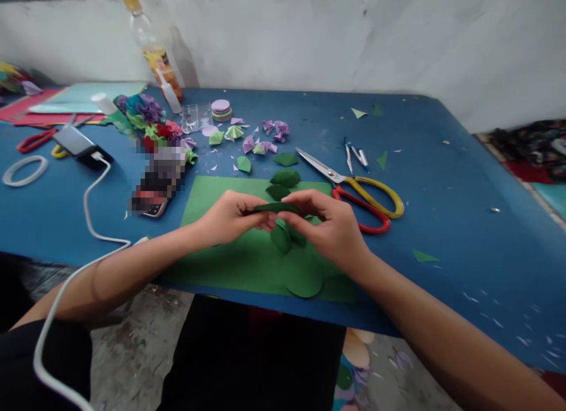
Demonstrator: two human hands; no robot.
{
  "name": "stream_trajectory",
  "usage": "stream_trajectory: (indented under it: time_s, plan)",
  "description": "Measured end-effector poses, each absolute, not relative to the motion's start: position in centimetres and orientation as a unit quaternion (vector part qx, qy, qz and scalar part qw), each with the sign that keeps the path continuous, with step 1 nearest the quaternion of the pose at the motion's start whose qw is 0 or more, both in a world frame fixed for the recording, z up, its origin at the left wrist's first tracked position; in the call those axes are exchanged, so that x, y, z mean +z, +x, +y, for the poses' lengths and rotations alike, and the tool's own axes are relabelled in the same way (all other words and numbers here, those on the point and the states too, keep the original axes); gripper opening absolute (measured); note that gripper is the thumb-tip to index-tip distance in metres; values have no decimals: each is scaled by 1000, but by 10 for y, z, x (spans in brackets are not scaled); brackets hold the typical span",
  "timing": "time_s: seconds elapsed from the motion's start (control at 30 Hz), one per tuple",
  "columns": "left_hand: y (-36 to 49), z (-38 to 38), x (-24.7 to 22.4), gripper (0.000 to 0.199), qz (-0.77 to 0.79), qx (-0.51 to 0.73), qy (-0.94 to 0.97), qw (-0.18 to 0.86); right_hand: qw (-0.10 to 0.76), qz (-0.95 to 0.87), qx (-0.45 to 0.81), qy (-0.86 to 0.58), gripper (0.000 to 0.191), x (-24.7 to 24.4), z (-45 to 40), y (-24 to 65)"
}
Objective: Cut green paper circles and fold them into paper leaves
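Note:
Between my two hands is a dark green paper leaf, seen nearly edge-on. My left hand pinches its left end, and my right hand pinches the right end. Under them lies a green paper sheet on the blue table. More green paper leaves rest just beyond my fingers, and a few lie partly hidden below my hands. A round green paper piece sits near the sheet's front edge. Right of my right hand are large scissors with one red and one yellow handle, blades apart.
Folded purple and green paper bits lie beyond the sheet. A phone, a power bank with a white cable, and a bottle stand or lie to the left. A compass and paper scraps are at right.

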State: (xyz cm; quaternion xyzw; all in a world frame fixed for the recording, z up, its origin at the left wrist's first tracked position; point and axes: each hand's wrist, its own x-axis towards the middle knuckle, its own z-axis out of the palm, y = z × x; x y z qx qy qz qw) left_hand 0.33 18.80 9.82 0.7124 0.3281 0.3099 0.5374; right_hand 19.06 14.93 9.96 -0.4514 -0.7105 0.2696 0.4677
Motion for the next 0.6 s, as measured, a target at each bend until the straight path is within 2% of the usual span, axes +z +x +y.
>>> stream_trajectory:
  time_s: [0.17, 0.47, 0.6]
  plan:
    - [4, 186, 94, 13, 325, 289, 729, 529, 463, -709, 301, -439, 17, 95, 150, 191]
    - [7, 192, 89, 14, 315, 238, 678, 620, 456, -687, 308, -474, 30, 90, 160, 200]
    - [3, 194, 90, 20, 310, 246, 667, 631, 460, -670, 343, -472, 27, 91, 161, 201]
